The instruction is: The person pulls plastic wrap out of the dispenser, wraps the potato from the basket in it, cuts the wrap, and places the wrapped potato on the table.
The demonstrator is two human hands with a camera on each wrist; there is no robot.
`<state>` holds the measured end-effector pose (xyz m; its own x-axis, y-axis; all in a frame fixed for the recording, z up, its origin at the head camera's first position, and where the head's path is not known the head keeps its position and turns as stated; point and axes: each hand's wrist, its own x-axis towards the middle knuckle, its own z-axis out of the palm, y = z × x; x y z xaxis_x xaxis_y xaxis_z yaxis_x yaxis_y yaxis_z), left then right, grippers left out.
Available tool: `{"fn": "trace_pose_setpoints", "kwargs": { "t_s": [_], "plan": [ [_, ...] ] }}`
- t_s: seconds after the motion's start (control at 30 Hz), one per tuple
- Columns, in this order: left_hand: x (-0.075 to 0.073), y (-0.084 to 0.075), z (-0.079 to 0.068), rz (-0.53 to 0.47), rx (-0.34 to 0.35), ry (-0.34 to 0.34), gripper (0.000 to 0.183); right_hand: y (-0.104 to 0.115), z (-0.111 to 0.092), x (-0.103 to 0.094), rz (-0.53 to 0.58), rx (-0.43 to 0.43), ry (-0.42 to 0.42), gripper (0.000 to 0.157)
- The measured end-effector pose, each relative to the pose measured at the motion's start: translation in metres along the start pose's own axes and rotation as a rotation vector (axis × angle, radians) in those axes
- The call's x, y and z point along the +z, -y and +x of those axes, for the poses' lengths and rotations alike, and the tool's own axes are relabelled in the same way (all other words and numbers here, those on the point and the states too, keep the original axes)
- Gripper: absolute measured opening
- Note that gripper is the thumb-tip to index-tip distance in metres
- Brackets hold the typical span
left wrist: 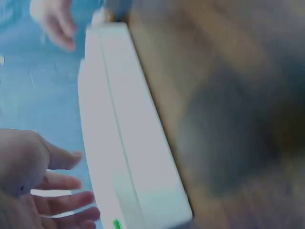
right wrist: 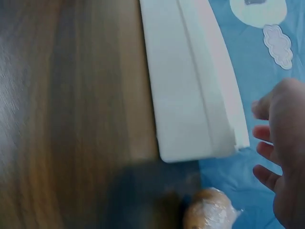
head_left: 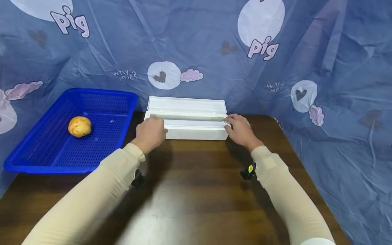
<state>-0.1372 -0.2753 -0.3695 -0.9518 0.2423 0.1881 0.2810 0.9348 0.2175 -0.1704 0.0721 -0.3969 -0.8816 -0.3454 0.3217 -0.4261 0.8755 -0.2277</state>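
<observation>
"What's on the brown surface [head_left: 196, 177]?"
"A blue basket [head_left: 61, 169] at the frame's left, then a long white box [head_left: 199, 133], lid up, in the middle."
"And the hands?"
"Left hand [head_left: 150, 135], grip wide, by the box's left end. Right hand [head_left: 241, 131], grip narrower, by its right."
"Anything small?"
"A potato [head_left: 80, 127], in the basket."

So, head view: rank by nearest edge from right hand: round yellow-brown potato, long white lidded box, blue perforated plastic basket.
1. Long white lidded box: at the right hand.
2. Blue perforated plastic basket: left of the box.
3. Round yellow-brown potato: inside the basket, farther left.
</observation>
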Motion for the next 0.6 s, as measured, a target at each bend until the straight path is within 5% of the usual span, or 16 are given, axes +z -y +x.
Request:
{"fn": "trace_pose_setpoints", "kwargs": {
  "t_s": [0.27, 0.43, 0.6],
  "plan": [
    [0.001, 0.033, 0.040, -0.024, 0.015, 0.123, 0.023, 0.009, 0.011, 0.019, -0.038, -0.011, 0.069, 0.030],
    [-0.001, 0.035, 0.045, -0.051, 0.017, 0.192, 0.031, 0.010, 0.021, 0.020, -0.068, -0.004, 0.066, 0.024],
    [-0.001, 0.029, 0.047, -0.094, 0.008, 0.254, 0.018, 0.003, 0.021, 0.017, -0.056, 0.040, 0.067, 0.015]
  ]
}}
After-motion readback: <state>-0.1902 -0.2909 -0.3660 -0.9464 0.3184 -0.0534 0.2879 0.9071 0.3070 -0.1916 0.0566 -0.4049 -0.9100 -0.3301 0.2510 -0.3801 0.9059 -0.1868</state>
